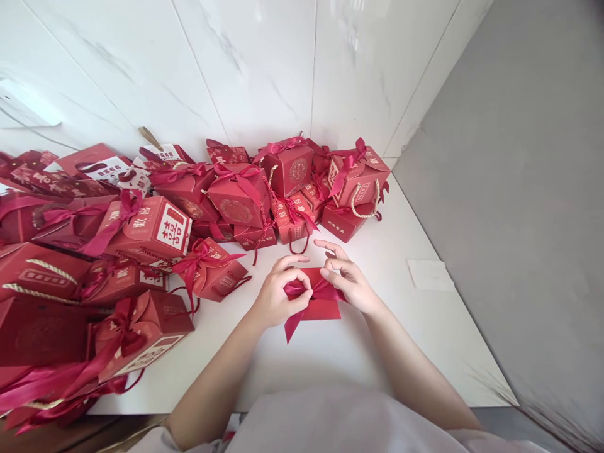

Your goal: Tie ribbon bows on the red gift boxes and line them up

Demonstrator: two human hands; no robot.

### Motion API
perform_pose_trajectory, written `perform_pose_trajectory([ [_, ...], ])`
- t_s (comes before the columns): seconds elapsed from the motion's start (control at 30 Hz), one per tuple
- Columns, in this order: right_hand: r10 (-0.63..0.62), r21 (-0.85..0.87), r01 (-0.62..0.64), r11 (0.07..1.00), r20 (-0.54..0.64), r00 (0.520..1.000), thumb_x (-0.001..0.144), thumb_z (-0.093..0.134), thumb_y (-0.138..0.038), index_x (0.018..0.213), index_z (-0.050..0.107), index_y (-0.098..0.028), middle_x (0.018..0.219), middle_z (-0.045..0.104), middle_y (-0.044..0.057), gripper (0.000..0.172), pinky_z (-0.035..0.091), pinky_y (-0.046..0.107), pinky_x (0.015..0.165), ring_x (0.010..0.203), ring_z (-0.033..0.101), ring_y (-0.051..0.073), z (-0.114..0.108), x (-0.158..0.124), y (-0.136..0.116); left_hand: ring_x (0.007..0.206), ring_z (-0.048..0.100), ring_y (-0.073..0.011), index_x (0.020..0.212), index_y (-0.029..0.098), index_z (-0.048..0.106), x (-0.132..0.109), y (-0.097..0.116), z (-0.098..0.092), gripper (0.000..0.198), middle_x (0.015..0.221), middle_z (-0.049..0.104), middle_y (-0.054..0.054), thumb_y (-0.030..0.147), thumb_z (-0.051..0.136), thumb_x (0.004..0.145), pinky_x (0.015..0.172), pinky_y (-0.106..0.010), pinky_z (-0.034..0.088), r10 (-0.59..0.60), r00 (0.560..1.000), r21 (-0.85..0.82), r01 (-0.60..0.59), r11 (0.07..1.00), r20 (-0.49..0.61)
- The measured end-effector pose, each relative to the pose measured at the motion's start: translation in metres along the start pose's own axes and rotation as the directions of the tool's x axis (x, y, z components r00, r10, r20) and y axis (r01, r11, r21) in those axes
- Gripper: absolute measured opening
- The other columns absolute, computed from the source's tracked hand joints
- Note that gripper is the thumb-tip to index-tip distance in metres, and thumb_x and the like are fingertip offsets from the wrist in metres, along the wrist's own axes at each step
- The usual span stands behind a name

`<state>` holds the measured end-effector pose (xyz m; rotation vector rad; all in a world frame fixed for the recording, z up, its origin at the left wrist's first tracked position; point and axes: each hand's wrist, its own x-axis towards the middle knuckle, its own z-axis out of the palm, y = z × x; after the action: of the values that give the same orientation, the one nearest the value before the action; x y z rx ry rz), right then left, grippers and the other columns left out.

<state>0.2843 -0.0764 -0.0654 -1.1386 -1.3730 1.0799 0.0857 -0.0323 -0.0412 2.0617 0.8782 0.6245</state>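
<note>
A small red gift box point(324, 311) lies on the white table in front of me, with a dark pink ribbon point(323, 289) tied across it in a bow. One ribbon tail hangs over the near left side. My left hand point(282, 294) is at the bow's left side, thumb and a curled finger pinched together on the ribbon, index finger stretched out. On the opposite side, my right hand point(350, 282) is above the ribbon's right part, its fingers apart and index finger pointing left. Its palm side partly hides the ribbon, and I see nothing held in it.
Many red gift boxes with bows and rope handles are piled on the left point(141, 229) and along the back point(285, 165). A white paper piece point(429, 275) lies on the table point(406, 340) at right. White marbled tiles point(268, 63) stand behind; grey surface point(523, 189) at right.
</note>
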Motion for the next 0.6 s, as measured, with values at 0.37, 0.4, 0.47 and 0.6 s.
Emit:
perform_pose_trajectory([
  [0.37,0.192,-0.035,-0.191,0.981,0.047,0.98,0.095,0.051,-0.056,0.11,0.058,-0.027,0.134,0.056,0.006,0.033,0.047,0.037,0.095,0.114,0.057,0.022,-0.017,-0.006,-0.014,0.123,0.055,-0.0245,0.079,0.02,0.063,-0.002,-0.006,-0.001,0.004,0.125,0.059,-0.008,0.019,0.062,0.082,0.108,-0.042,0.043,-0.018,0.987,-0.034,0.013,0.999,-0.157],
  [0.4,0.221,-0.102,-0.215,0.971,0.056,0.974,0.096,0.048,-0.057,0.105,0.06,-0.025,0.121,0.063,0.005,0.035,0.047,0.036,0.092,0.105,0.06,0.021,-0.02,-0.008,-0.015,0.123,0.056,-0.0243,0.08,0.02,0.063,-0.002,-0.008,-0.002,0.004,0.124,0.059,-0.008,0.019,0.062,0.083,0.109,-0.043,0.042,-0.02,0.983,-0.033,0.014,0.999,-0.185],
  [0.47,0.26,-0.205,-0.239,0.949,0.08,0.962,0.097,0.043,-0.058,0.093,0.061,-0.023,0.094,0.066,0.002,0.04,0.047,0.035,0.086,0.089,0.06,0.019,-0.025,-0.009,-0.014,0.123,0.055,-0.0241,0.081,0.02,0.064,-0.001,-0.013,-0.006,0.003,0.123,0.059,-0.007,0.02,0.062,0.084,0.11,-0.044,0.041,-0.019,0.977,-0.031,0.013,0.999,-0.213],
  [0.6,0.268,-0.184,-0.24,0.953,0.141,0.953,0.099,0.039,-0.059,0.079,0.058,-0.021,0.078,0.064,0.001,0.047,0.045,0.032,0.08,0.077,0.059,0.017,-0.028,-0.009,-0.011,0.125,0.054,-0.0237,0.083,0.021,0.064,-0.001,-0.017,-0.011,0.002,0.126,0.058,-0.007,0.022,0.063,0.084,0.111,-0.043,0.039,-0.02,0.98,-0.019,0.016,1.0,-0.2],
])
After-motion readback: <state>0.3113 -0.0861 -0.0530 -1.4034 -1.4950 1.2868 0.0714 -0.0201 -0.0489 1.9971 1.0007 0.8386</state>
